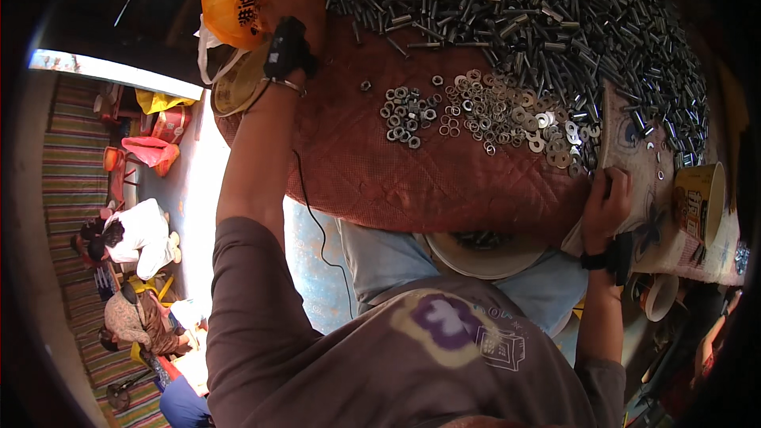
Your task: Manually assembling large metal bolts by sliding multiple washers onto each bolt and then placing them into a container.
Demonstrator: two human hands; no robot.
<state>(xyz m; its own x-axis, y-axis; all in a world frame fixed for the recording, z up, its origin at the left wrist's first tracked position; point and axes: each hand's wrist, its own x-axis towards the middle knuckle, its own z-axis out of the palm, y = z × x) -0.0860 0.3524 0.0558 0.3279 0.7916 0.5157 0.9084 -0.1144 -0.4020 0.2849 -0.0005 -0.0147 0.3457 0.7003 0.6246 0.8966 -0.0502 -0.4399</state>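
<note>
At the upper left my left hand (307, 32) reaches into or behind an orange plastic bag (224, 1), which hides its fingers. A dark device is strapped at that wrist, beside a round, tan-rimmed container (238, 83). My right hand (609, 196) rests at the near edge of a cream patterned cloth (614, 123). Its fingers are curled; what they hold, if anything, is hidden. On the reddish-brown woven cover (357, 166) lie hex nuts (408, 117) in a cluster and flat and spring washers (491, 111) in a spread, near the right hand.
A large heap of bolts and metal pins (539, 12) covers the far side. A yellow paper tub (701, 202) stands at the right. A white basin (483, 257) with dark metal parts sits by my lap. Other people (143, 238) sit at the far left. A black cable (321, 230) hangs down.
</note>
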